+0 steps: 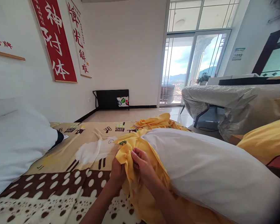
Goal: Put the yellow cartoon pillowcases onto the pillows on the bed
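Observation:
My left hand and my right hand are close together near the middle of the view. Both are closed on the gathered edge of a yellow pillowcase, the right thumb and fingers pinching a fold. A small green print shows on the cloth above the left hand. The left fingers are partly hidden behind the fabric. One end of a white pillow lies against the yellow cloth, which wraps around that end; most of the pillow is bare and stretches to the right.
A patterned blanket covers the bed beneath. Another white pillow lies at left. More yellow fabric is heaped at the bed's far edge, and a yellow printed item sits at right. Beyond stands a plastic-covered table.

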The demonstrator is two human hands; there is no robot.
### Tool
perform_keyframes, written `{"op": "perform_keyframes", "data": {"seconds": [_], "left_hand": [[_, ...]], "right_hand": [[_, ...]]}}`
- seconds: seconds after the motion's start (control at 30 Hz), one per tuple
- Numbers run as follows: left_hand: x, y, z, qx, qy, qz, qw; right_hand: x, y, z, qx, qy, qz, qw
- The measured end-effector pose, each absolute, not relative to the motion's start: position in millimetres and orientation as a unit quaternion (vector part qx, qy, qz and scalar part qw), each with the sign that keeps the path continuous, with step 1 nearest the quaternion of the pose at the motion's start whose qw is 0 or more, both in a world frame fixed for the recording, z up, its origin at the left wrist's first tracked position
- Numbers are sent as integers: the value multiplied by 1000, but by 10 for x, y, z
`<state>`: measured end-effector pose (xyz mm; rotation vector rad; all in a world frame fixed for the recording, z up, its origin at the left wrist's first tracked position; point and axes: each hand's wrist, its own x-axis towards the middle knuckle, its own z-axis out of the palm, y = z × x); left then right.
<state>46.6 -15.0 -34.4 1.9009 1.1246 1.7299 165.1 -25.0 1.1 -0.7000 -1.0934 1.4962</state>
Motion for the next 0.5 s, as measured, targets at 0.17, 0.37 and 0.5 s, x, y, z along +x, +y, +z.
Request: {"op": "perform_keyframes", "data": {"seconds": [0.17, 0.37, 0.5], "left_hand": [[480, -196, -259, 670, 430, 597, 101], [534, -369, -72, 649, 419, 610, 175], [530, -440, 49, 643, 431, 591, 227]], "right_hand": [[1653, -254, 28, -299, -454, 629, 556], [1648, -256, 32, -320, -509, 543, 586], [1660, -251, 60, -332, -551, 477, 598]]}}
